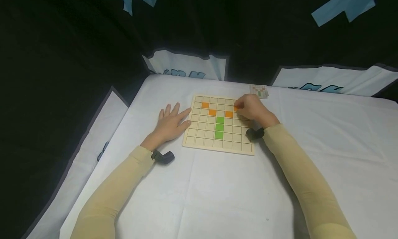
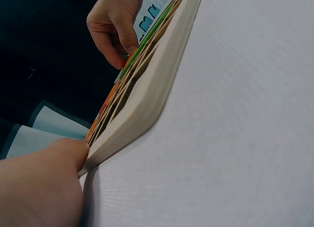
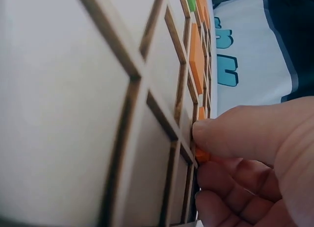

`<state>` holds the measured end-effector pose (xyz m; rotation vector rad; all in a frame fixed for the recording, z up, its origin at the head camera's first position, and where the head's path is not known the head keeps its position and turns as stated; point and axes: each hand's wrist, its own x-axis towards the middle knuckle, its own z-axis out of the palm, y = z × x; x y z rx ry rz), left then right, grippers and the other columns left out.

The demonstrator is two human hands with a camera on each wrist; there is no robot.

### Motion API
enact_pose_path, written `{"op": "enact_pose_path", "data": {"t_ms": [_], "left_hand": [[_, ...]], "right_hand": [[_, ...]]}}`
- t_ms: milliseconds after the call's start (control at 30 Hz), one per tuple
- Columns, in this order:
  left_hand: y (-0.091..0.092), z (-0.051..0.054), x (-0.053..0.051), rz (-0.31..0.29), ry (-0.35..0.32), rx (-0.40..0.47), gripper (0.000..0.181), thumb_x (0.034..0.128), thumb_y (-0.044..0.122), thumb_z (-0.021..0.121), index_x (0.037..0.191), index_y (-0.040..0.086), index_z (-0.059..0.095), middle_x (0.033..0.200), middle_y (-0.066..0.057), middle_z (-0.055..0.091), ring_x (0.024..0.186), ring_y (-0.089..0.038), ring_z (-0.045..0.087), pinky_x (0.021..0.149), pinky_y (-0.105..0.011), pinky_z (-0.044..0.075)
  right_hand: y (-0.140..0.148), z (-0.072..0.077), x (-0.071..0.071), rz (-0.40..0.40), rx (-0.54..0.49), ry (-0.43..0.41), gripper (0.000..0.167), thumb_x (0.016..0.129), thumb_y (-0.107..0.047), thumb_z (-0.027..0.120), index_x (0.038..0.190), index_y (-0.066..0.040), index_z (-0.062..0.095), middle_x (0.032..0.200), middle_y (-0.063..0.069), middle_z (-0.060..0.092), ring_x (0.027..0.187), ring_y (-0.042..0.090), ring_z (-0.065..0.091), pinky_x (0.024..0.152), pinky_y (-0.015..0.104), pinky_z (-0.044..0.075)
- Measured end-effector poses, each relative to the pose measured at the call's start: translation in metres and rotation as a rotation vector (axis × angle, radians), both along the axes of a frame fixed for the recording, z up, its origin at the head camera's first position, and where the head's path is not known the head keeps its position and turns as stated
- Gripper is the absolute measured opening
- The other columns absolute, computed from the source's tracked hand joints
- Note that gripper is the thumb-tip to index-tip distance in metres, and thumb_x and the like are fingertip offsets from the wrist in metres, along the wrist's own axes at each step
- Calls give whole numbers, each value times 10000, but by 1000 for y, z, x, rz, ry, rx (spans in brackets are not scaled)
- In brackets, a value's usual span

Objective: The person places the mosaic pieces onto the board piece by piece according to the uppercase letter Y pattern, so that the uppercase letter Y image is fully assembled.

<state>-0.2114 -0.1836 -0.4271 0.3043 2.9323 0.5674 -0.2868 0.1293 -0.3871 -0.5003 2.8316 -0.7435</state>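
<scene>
A square wooden grid board [image 1: 202, 141] lies flat on the white table. Green tiles [image 1: 219, 127] fill a short column of its cells, and orange tiles [image 1: 212, 112] sit in slanting lines above them. At the board's upper right, my right hand [image 1: 252, 107] pinches an orange tile [image 3: 201, 154] between thumb and curled fingers, at a cell; the fingers partly cover it, and whether it is fully seated cannot be told. My left hand [image 1: 170, 126] rests with fingers spread at the board's left edge, thumb and index finger touching the rim.
A small card [image 1: 259, 91] printed with a coloured grid pattern lies just beyond the board, behind my right hand. White table cloth [image 1: 217, 190] surrounds the board. Dark curtains [image 1: 199, 25] with pale printed panels hang at the back and left.
</scene>
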Motion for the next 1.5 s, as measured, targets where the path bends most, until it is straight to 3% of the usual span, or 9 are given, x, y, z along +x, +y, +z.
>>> {"op": "enact_pose_path", "data": {"t_ms": [367,833,1033,1267,1500], "left_hand": [[-4,-7,0,7,-9,7,624,1039,497,423,1611,268,325,1713,-215,83,1571,-501,-54,1248,-674,-37],[-5,-5,0,5,-2,18,615,1041,488,427,1608,266,335,1711,-218,90,1574,-495,-49,1250,-668,-38],[-4,-3,0,1,6,28,612,1038,494,423,1602,269,349,1712,-213,103,1577,-488,-39,1256,-658,-33],[-3,-3,-1,2,10,23,615,1035,487,431,1602,264,351,1711,-215,107,1577,-490,-36,1255,-661,-30],[-3,-4,-1,1,7,19,616,1036,490,429,1602,263,350,1712,-214,106,1576,-493,-39,1254,-662,-31]], "right_hand": [[-3,-7,0,38,21,17,354,855,52,645,1200,56,723,1223,239,716,1143,357,637,1067,482,503],[-5,-2,4,43,53,39,351,867,72,638,1203,33,731,1214,223,728,1158,358,658,1061,489,513],[-2,-3,5,25,19,59,369,863,67,631,1221,45,718,1214,227,723,1107,342,662,1024,479,532],[-1,-5,4,-10,-21,36,384,891,55,623,1270,51,684,1247,235,712,1203,365,647,1080,483,503],[-1,-8,1,-10,-22,41,363,899,58,632,1257,52,692,1212,241,722,1117,350,673,1022,480,538]]}}
